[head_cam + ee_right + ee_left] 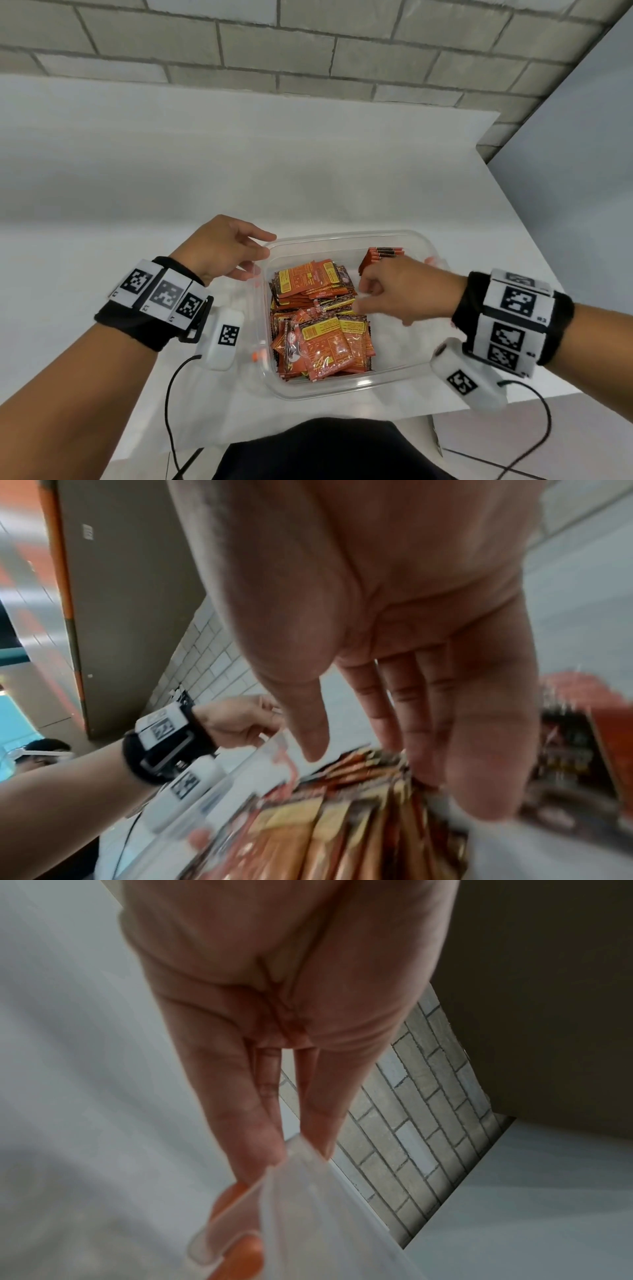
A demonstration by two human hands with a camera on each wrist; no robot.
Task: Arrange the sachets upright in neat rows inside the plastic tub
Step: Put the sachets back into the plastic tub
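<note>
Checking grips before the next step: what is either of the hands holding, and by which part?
Left hand pinches the plastic tub by its far-left rim corner. Right hand reaches into the sachets; its hold cannot be told.

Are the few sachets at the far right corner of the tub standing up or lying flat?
Standing up. The corner sachets show only their top edges in a short row, while the loose pile lies flat, faces up, in the tub.
</note>
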